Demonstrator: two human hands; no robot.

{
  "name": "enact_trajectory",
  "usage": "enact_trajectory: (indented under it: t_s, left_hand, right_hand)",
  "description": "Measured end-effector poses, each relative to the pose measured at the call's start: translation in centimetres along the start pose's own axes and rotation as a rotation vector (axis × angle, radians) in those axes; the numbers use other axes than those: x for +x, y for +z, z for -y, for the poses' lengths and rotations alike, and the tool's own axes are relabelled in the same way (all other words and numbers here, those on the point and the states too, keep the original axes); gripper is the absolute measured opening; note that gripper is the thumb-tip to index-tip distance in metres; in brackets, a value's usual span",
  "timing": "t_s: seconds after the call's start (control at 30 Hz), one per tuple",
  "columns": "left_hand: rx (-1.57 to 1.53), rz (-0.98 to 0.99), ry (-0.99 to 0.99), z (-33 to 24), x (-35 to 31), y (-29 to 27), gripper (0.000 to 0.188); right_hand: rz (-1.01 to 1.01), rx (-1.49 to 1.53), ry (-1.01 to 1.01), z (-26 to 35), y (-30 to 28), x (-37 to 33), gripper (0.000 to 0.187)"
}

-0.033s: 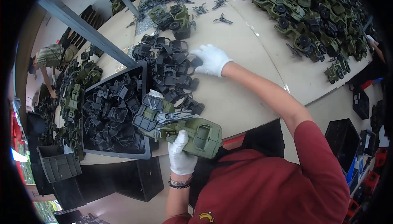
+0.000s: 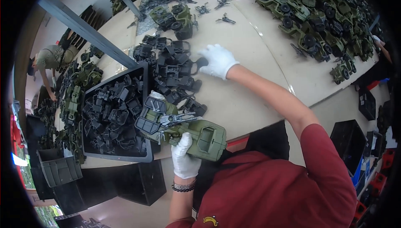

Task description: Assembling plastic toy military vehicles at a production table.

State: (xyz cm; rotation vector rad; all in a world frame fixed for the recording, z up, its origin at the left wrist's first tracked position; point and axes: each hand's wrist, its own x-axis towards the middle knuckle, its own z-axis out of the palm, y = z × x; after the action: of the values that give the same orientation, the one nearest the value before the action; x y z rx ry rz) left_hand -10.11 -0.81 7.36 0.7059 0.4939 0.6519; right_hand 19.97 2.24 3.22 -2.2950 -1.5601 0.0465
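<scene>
My left hand [image 2: 185,157], in a white glove, grips a green toy military vehicle body [image 2: 211,141] just past the table's near edge. A grey toy gun piece [image 2: 177,118] and a black frame part [image 2: 147,120] sit on the end of the vehicle away from me. My gloved right hand [image 2: 218,62] reaches over the table to the right edge of a pile of black plastic parts [image 2: 172,71]. Its fingertips close on a dark plastic part [image 2: 201,63], partly hidden by the glove.
A black tray [image 2: 147,144] full of black parts lies left of the pile. Green toy vehicles [image 2: 309,15] are heaped at the far right. Loose grey gun pieces [image 2: 225,18] lie on the table [image 2: 246,98]. A metal post [image 2: 90,32] slants at left; another person [image 2: 49,59] bends beyond it.
</scene>
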Motion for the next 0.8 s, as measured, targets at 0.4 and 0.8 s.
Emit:
enact_trajectory:
  t_s: [0.4,0.8]
  left_hand:
    - [0.061,-0.028,-0.028,1.7,0.9,0.4,0.047]
    - [0.268,-0.156,0.327,2.5,1.7,3.5,0.045]
  right_hand:
    - [-0.064,-0.267,-0.332,-5.5,-6.7,-11.1,0.066]
    - [-0.114,0.583,-0.298,2.6,-6.3,-14.8,0.077]
